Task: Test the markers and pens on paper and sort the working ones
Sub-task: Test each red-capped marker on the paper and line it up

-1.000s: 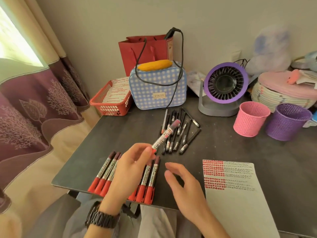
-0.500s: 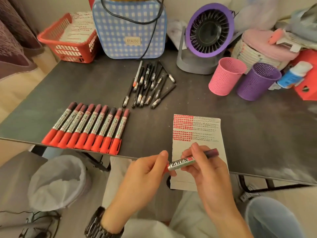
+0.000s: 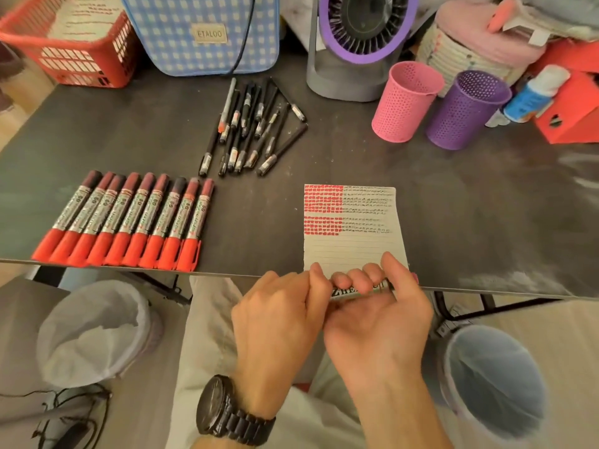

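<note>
Both hands hold one red marker [image 3: 353, 291] level, just below the table's front edge. My left hand [image 3: 278, 315] grips its left end, hiding the cap. My right hand [image 3: 379, 315] curls round the silver barrel, where part of the printed label shows. Behind them lies the lined test paper [image 3: 353, 247], its top covered with red marks and black scribbles. A row of several red markers [image 3: 129, 218] lies side by side at the front left. Several black pens [image 3: 249, 128] lie in a loose pile further back.
A pink cup [image 3: 405, 102] and a purple cup [image 3: 463, 111] stand at the back right of the dark table [image 3: 486, 202]. Behind are a red basket [image 3: 68, 47], a checked bag [image 3: 201, 30] and a purple fan [image 3: 363, 43]. Two lined bins [image 3: 94, 332] [image 3: 496, 390] stand on the floor.
The marker came from above the marker row to the paper's near edge. My right hand has closed round its barrel, and my left hand now covers its left end.
</note>
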